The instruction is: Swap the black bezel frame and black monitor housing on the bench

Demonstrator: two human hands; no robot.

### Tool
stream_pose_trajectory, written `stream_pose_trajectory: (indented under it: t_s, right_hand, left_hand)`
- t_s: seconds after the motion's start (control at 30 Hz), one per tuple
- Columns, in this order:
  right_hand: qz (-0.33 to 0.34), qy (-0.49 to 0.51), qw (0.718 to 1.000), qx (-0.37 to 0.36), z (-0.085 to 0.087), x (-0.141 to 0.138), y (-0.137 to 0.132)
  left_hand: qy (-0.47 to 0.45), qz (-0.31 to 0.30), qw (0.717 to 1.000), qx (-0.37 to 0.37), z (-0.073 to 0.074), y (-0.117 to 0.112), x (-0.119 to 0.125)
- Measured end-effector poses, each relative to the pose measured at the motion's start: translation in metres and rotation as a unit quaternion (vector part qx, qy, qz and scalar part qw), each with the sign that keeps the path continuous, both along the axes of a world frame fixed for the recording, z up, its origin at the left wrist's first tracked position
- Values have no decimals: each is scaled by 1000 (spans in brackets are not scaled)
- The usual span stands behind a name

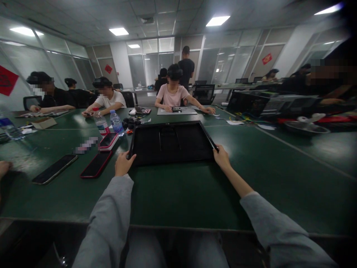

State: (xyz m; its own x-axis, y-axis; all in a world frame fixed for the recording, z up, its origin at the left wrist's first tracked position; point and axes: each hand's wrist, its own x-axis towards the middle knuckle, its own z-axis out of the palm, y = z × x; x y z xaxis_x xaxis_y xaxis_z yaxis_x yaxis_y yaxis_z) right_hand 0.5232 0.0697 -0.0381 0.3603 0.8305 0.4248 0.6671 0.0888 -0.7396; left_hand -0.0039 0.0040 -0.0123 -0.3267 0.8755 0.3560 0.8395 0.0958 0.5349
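Observation:
A black rectangular monitor casing (189, 143) lies in front of me on the green table, its hollow side with raised rims facing up. Two thin ridges and a small raised block show on its inner face. My left hand (124, 163) is closed on its left edge near the front corner, thumb over the rim. At the right front corner my right hand (222, 158) grips the other edge, thumb on top. The undersides of my fingers are hidden by the casing.
Left of the casing lie a red-edged phone (96, 164), a second phone (55, 169), and a stacked phone (108, 140). Two water bottles (117, 123) stand behind. A metal bowl (306, 127) is at right. Co-workers sit around; one person's hand shows at far left.

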Motion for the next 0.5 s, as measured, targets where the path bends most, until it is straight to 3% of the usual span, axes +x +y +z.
stream_pose_trajectory:
  t_s: [0.17,0.5]
  right_hand:
    - [2,-12,1000,14,1,-7,-3]
    - [-9,-15,1000,-21,0,-9,-6]
  left_hand:
    - [48,2,999,-16,5,-4,8]
    - [20,12,1000,-6,8,-4,9]
